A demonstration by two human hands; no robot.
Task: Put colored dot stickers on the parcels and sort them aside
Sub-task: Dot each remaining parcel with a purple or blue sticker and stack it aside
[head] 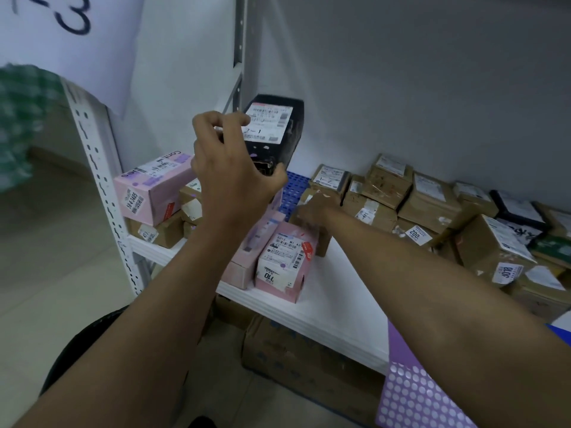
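Head view: left hand grips the black parcel above the white shelf, fingers curled over its upper edge, thumb under the lower corner, label facing me. Right hand rests on a brown carton among the pink boxes; whether it grips or only touches, I cannot tell, it is blurred. Purple sticker sheet lies at lower right.

Judgement: black parcel looks like a rigid box, light enough for one hand. One corner is torn, so I would keep clear of it and hold across the long faces. Glossy wrap may slip; a second hand underneath seems prudent. Cartons look stiff, taped; take them by opposite sides.
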